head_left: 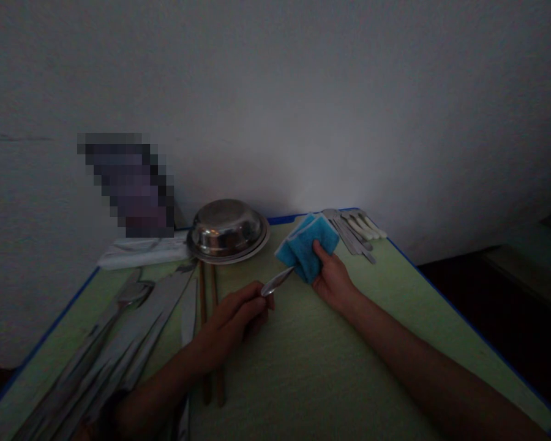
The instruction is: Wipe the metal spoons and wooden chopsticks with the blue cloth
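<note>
My left hand (241, 309) is closed, with its fingertips pinching the end of a shiny metal spoon (276, 282). The spoon slants up to the right, and its far end meets the fold of a blue cloth (308, 245). My right hand (334, 278) grips that folded cloth, thumb on top. Whatever part of the spoon lies inside the cloth is hidden. Both hands are above the middle of the green table (303, 367). Below my left forearm lie two long wooden chopsticks (203, 300), partly covered by the arm.
An upturned metal bowl (227, 223) rests on a plate at the back. Metal cutlery (119, 331) covers the left side, near a white packet (142, 252). Several utensils (349, 229), some white-handled, lie at the back right. A wall (303, 110) stands behind; a blurred-out object (128, 184) leans there.
</note>
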`<state>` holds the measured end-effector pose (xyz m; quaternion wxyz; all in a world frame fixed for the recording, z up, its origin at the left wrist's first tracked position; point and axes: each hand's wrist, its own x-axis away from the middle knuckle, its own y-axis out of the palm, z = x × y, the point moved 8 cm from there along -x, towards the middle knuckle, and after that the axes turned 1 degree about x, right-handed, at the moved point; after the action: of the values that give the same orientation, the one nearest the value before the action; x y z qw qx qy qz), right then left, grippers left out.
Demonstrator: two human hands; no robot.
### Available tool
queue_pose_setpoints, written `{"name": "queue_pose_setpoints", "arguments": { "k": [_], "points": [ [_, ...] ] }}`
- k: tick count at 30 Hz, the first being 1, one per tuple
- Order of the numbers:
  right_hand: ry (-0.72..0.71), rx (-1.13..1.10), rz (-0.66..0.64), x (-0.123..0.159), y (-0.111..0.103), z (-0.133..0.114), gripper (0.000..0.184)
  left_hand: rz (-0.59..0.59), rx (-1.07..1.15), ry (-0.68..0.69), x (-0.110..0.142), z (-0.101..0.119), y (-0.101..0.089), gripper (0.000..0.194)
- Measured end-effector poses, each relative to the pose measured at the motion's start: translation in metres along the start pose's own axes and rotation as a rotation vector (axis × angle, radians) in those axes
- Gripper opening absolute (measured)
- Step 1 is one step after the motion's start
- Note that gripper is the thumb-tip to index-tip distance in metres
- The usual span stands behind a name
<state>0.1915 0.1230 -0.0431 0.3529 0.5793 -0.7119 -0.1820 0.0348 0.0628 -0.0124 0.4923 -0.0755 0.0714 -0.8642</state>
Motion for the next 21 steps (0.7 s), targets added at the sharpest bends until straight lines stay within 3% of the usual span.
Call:
{"name": "queue_pose_setpoints", "arguments": {
  "k": [12,21],
  "points": [
    [0.022,0.045,-0.004,0.0030,0.0012,0.0009,0.013,0.002,-0.169,0.010,0.0001,0.0064,-0.0007,0.031],
    [0.031,0.043,-0.019,0.0023,0.0015,0.0017,0.012,-0.013,-0.135,0.012,0.0020,0.0081,-0.0004,0.030]
  ]
}}
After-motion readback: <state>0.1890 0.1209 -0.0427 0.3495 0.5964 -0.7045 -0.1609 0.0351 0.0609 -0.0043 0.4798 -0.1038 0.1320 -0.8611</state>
